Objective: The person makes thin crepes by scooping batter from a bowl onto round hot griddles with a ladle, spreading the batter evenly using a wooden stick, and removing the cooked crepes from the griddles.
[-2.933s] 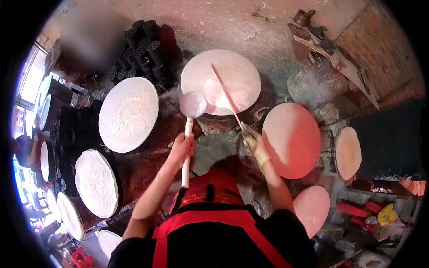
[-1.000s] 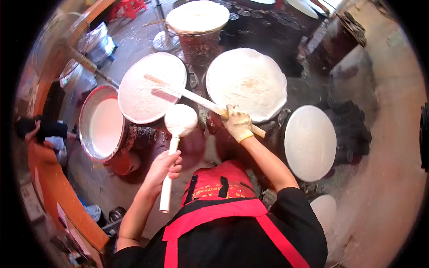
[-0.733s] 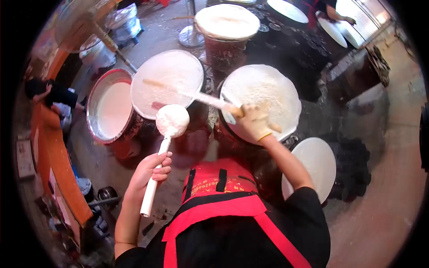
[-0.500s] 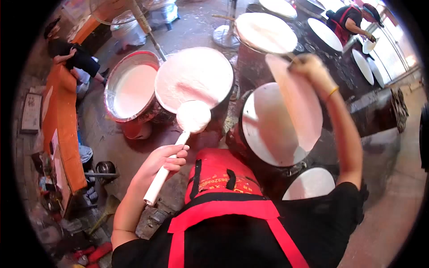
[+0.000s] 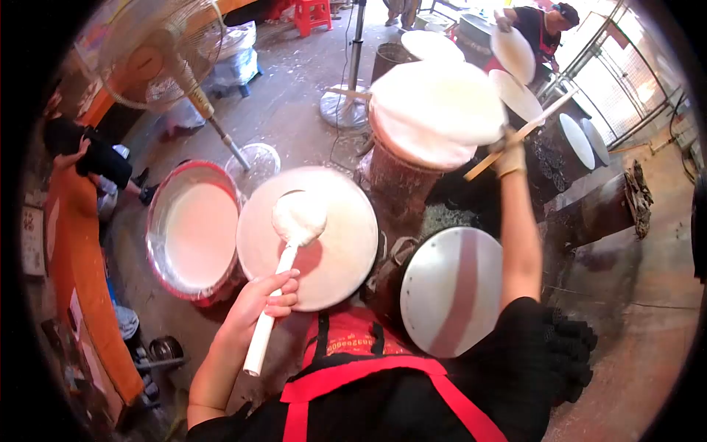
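Note:
My left hand [image 5: 266, 300] is closed around the white handle of a ladle [image 5: 298, 219]. The ladle's bowl is coated in white batter and sits over a round pale surface [image 5: 335, 258], its shadow falling below it. Out to the right, my right hand [image 5: 508, 156] is closed at the edge of a thin white sheet [image 5: 442, 96], which drapes over a round stack on a drum. A wooden stick [image 5: 526, 131] crosses at that hand; whether the fingers touch it I cannot tell. Nearer me is a round metal-topped drum [image 5: 434, 295], a dark band of shadow across its top.
At left stands a red-rimmed tub [image 5: 197, 236] of white batter, with a standing fan [image 5: 158, 59] behind it. An orange counter [image 5: 74, 250] runs along the left side, where a person sits. Far right, another person holds a round white disc [image 5: 513, 55] among several round-topped drums.
My right hand has moved forward, carrying the sheet from above the near metal-topped drum onto the far stack. My left hand still holds the ladle over the pale surface. The view has shifted.

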### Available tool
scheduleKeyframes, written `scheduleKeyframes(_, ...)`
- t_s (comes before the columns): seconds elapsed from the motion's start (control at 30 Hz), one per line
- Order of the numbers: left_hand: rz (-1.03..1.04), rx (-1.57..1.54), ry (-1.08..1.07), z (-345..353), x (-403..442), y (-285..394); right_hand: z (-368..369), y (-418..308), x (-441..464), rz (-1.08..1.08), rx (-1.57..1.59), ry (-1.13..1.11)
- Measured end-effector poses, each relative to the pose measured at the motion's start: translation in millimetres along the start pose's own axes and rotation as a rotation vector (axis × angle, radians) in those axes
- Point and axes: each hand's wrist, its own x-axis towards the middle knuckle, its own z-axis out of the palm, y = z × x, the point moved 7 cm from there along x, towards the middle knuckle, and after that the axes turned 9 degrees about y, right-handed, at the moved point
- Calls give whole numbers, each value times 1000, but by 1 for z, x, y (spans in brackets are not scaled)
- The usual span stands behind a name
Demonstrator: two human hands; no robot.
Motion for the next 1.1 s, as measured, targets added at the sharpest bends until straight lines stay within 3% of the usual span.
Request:
scheduleKeyframes(0.1,16,69,35,8,31,48,-15,129,20,195,128,187)
scheduleKeyframes(0.13,19,85,55,12,38,64,-20,160,25,236,60,359)
scheduleKeyframes(0.23,11,128,89,19,53,94,-52,203,32,11,-87,735)
scheduleKeyframes(0.33,10,174,74,18,59,103,-56,193,12,-273,-206,732)
scheduleKeyframes(0.57,16,261,-6,50,47,84,-25,199,-43,-175,-246,675)
scheduleKeyframes(0.6,8,287,-12,55,42,74,-32,186,-55,-252,-473,718)
scheduleKeyframes(0.63,2,312,-18,58,40,64,-46,189,-59,-335,-460,719)
scheduleKeyframes(0.7,-28,362,-36,64,34,37,-44,152,-135,39,-14,467)
scheduleKeyframes(0.73,-48,388,-55,69,32,23,-58,141,-161,147,36,385)
scheduleKeyframes(0.87,-109,533,-163,109,14,-46,-185,87,-303,183,-51,-127)
scheduleKeyframes(0.97,-27,728,-241,144,8,-105,-233,-8,-414,-488,-670,-212)
scheduleKeyframes(1.03,210,1003,-213,177,2,-145,-258,-44,-456,-712,-902,-313)
scheduleKeyframes(1.1,675,1512,-332,214,6,-176,-256,-86,-484,-885,-1175,-278)
